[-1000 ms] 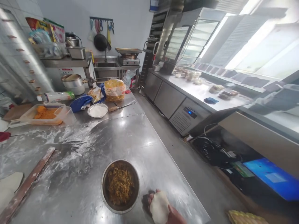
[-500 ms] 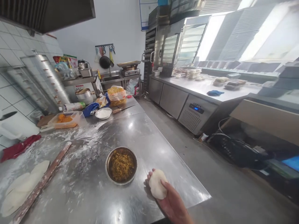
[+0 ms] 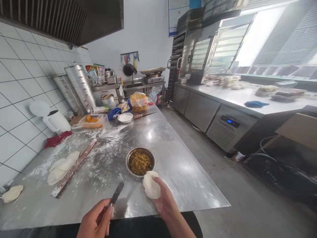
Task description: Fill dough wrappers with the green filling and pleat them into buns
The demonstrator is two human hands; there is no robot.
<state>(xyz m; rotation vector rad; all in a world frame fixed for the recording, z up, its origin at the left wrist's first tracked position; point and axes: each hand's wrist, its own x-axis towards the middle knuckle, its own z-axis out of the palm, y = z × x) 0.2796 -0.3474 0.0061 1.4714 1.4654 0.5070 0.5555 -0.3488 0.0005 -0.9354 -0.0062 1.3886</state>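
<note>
My left hand (image 3: 99, 216) is closed around a narrow, flat spatula (image 3: 117, 192) with a rounded dark tip that points up and away from me. A pale, flat round of dough (image 3: 151, 185) lies across the fingers of my right hand (image 3: 164, 200), with the thumb pressing on its upper face. Right behind the dough stands a metal bowl (image 3: 127, 164) of brownish-yellow chopped filling (image 3: 140, 161). The dough's far edge overlaps the bowl's near rim in view; whether they touch I cannot tell.
Overlapping dough rounds (image 3: 61, 167) lie left beside a floured rolling pin (image 3: 76, 163); another dough piece (image 3: 13, 193) is at far left. Farther back are a white bowl of flour (image 3: 125, 117), a plastic tub (image 3: 95, 121) and a knife (image 3: 146, 114). The table's right edge (image 3: 198, 158) borders the aisle.
My left hand has come into view with the spatula. My right hand has brought the dough closer to the filling bowl. The camera view has turned left.
</note>
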